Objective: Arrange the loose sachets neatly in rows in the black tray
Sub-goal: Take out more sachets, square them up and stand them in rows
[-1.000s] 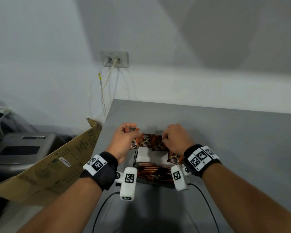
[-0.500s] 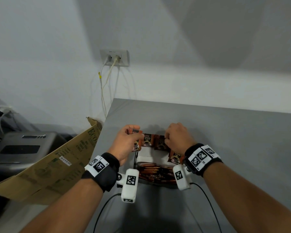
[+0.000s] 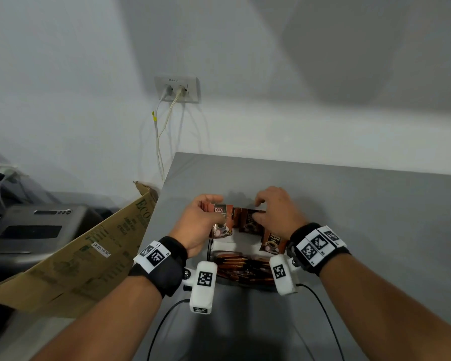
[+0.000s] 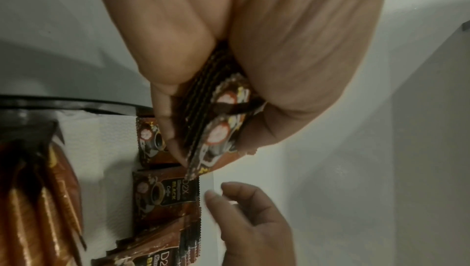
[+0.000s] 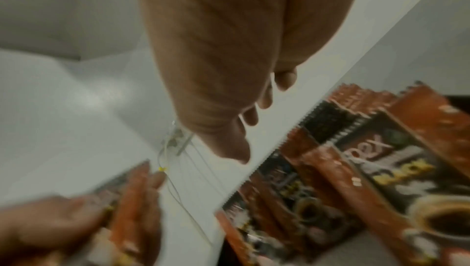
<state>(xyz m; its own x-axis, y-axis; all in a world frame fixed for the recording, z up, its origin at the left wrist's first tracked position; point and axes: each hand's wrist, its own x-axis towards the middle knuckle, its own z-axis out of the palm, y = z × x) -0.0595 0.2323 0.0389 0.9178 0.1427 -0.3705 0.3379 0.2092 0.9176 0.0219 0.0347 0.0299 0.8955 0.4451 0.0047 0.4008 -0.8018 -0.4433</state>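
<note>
Left fingers: the left hand (image 3: 198, 222) pinches a small stack of sachets (image 4: 216, 121) edge-on between thumb and fingers (image 4: 165, 121), held over the far-left corner of the black tray (image 3: 209, 252).
Right fingers: the right hand (image 3: 276, 212) hovers with loosely bent fingers (image 5: 236, 141) just above the standing row of sachets (image 3: 248, 221); it grasps nothing that can be made out, and the right wrist view is blurred.
Change: compared with half a second ago, the right hand sits slightly higher and its fingers are off the row; the left hand's stack shows more of its printed face.
Task items: the row stands along the tray's far side on white paper lining (image 4: 106, 149); long stick packets (image 3: 241, 267) fill the near side.
Assessment: one sachet appears just placed; the right hand is probably reaching for the next from the left hand's stack.
Surroundings: the tray rests on the grey worktop (image 3: 375, 230); a cardboard sheet (image 3: 89, 256) leans at its left.
</note>
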